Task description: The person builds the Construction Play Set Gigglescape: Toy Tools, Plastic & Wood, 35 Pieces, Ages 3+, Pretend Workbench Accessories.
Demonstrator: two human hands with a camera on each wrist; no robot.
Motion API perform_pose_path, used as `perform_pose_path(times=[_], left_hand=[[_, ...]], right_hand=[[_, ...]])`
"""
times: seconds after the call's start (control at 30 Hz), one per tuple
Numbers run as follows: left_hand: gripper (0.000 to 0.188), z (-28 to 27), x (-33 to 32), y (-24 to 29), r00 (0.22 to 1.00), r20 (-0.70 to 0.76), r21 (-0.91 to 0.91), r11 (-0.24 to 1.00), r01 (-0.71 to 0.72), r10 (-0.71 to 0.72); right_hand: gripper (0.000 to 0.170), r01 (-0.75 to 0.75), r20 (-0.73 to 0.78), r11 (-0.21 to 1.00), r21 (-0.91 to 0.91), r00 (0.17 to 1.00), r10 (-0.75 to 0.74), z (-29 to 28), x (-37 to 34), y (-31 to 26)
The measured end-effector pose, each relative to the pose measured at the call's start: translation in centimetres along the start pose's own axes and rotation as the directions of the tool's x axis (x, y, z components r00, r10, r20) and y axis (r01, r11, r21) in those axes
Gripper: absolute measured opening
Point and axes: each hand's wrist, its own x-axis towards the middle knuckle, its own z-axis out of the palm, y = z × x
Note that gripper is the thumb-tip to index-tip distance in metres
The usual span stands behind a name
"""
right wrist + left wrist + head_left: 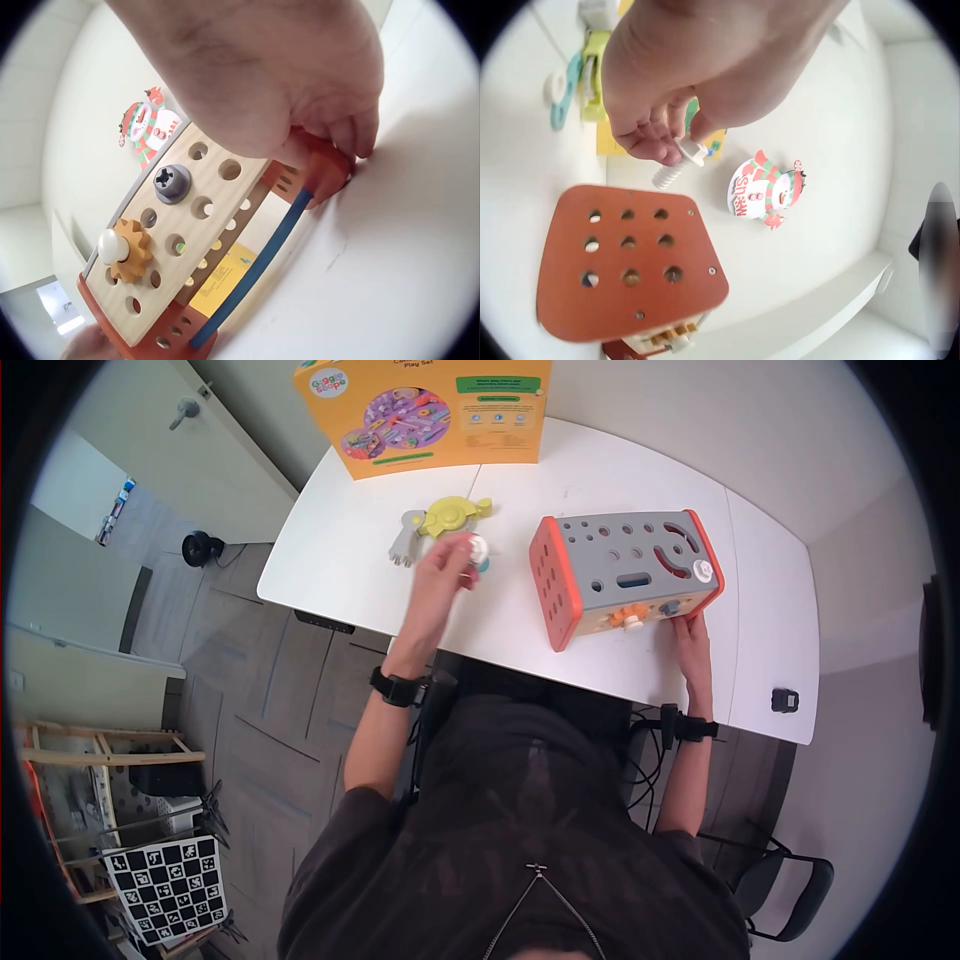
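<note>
My left hand [437, 585] is raised over the table, left of the toy toolbox [600, 570]. Its thumb and fingers pinch a white toy screw [692, 151] by the head, threaded shaft pointing out, near the box's red end panel [649, 251] in the left wrist view. My right hand [690, 645] grips the lower near corner of the opposite red end panel [330, 169]; its thumb is hidden. On the wooden side sit an orange gear [136, 259] with a white screw head [113, 246] and a grey screw [172, 184]. Another white screw head [703, 571] shows on the grey top.
A yellow-green toy piece [450, 517] and a grey claw-shaped piece [404, 538] lie behind my left hand. The yellow play set box [500, 435] stands at the back. A small black device [785, 700] lies far right.
</note>
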Motion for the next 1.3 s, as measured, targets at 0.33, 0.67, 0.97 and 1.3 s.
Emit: perform_pose_path(times=[0.33,0.67,0.97,1.3], left_hand=[[0.026,3.9,0.6,-4.8,0.981,0.136,-0.467,0.864,0.188,-0.14],[0.026,4.4,0.9,-4.8,0.986,0.131,-0.5,0.852,0.157,-0.105],[0.026,5.3,0.3,-4.9,0.984,0.13,-0.486,0.857,0.171,-0.122],[0.028,7.0,0.7,-4.0,0.982,0.125,-0.192,0.968,0.164,-0.141]], right_hand=[[0.043,-0.005,0.014,0.999,0.044,1.0,0.005,0.0,-0.1,-0.6],[0.044,0.009,-0.009,1.0,0.023,1.0,-0.009,0.2,-0.6,-1.3],[0.045,-0.014,-0.011,1.0,0.002,1.0,0.014,0.2,-0.6,-1.4],[0.041,0.04,-0.009,0.999,0.036,0.999,-0.04,0.2,-0.2,0.2]])
